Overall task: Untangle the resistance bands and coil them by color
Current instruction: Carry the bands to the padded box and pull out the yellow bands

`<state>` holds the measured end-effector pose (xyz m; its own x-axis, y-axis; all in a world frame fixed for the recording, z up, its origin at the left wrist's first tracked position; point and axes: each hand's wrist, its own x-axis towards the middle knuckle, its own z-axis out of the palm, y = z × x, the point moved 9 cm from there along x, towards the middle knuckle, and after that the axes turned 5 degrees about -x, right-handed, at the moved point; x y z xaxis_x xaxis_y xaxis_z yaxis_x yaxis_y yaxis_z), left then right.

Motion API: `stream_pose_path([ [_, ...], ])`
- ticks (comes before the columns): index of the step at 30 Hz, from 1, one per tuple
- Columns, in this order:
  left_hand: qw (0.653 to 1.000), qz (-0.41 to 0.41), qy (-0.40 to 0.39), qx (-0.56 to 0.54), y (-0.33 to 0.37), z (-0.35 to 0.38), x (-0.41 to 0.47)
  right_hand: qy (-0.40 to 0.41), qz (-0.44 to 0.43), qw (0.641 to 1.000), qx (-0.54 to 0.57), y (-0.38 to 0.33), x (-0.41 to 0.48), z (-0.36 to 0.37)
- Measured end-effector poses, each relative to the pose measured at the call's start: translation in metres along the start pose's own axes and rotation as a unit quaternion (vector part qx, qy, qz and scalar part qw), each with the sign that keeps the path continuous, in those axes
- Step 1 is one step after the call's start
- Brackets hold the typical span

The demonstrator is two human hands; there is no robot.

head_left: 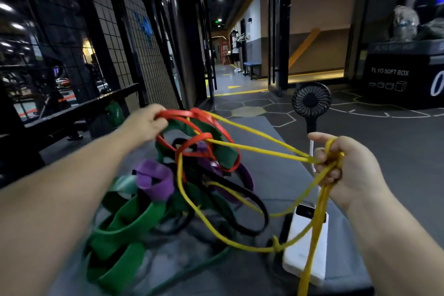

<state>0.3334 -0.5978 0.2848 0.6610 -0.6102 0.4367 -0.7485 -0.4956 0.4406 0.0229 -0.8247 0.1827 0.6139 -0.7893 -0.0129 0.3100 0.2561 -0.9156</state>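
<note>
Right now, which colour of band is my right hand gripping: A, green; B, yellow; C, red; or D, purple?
B: the right hand has its fingers curled round strands of the yellow band, while the left hand grips the red band.

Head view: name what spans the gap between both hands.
Yellow band strands run from the right hand to the red band loops that the left hand grips; a green band and a purple band lie tangled below. Head view shows it.
</note>
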Motion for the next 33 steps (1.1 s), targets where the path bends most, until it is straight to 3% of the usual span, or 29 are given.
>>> stream_pose_path([
  [4, 0.982, -0.013, 0.021, -0.186, 0.007, -0.037, 0.000, -0.052, -0.007, 0.999, 0.001, 0.001, 0.000, 0.019],
  [6, 0.992, -0.012, -0.063, -0.107, -0.002, -0.019, -0.006, -0.071, -0.001, 0.997, -0.015, 0.005, 0.001, 0.026],
  [7, 0.989, -0.032, -0.144, -0.021, -0.013, 0.000, -0.014, -0.077, 0.006, 0.997, -0.026, 0.008, 0.002, 0.028],
  [9, 0.940, -0.097, -0.297, 0.137, -0.043, 0.037, -0.044, -0.096, 0.033, 0.994, -0.050, 0.016, 0.001, 0.034],
  [11, 0.911, -0.133, -0.356, 0.159, -0.053, 0.055, -0.064, -0.122, 0.068, 0.986, -0.096, 0.030, -0.004, 0.041],
  [15, 0.934, -0.145, -0.318, -0.076, -0.018, 0.075, -0.071, -0.113, 0.087, 0.961, -0.239, 0.050, -0.010, 0.044],
  [16, 0.934, -0.129, -0.323, -0.080, -0.007, 0.082, -0.072, -0.107, 0.076, 0.954, -0.271, 0.051, -0.010, 0.045],
  [18, 0.944, -0.105, -0.314, 0.012, 0.011, 0.097, -0.081, -0.117, 0.052, 0.939, -0.318, 0.055, -0.008, 0.050],
  [22, 0.957, -0.060, -0.193, 0.208, 0.014, 0.116, -0.101, -0.123, 0.026, 0.925, -0.358, 0.066, -0.002, 0.056],
  [28, 0.996, 0.032, -0.060, 0.055, -0.004, 0.129, -0.124, -0.067, -0.044, 0.867, -0.492, 0.070, 0.022, 0.054],
  [33, 0.993, 0.095, -0.063, 0.016, -0.013, 0.103, -0.123, -0.062, -0.081, 0.801, -0.590, 0.074, 0.031, 0.067],
])
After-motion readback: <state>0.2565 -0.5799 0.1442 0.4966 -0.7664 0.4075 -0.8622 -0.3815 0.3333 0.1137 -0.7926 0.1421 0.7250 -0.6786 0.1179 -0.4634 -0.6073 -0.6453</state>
